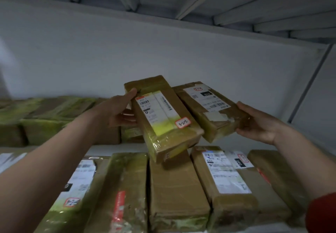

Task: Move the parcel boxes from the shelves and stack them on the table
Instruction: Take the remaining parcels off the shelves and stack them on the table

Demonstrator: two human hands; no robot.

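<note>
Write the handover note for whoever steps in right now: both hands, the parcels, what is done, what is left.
Left hand: grips the yellow-labelled parcel box, thumb on top, fingers under it.
Right hand: grips the parcel box marked 010 by its near right corner.
Both boxes are held above the shelf, and the left one overlaps the right one in the view.
On the shelf: a front row of parcel boxes and a back row of boxes at the left.
Done: two boxes picked up. The table is out of view, so the stack cannot be judged.
Left: carry both to the table, stack them, and return for the rest.
</note>
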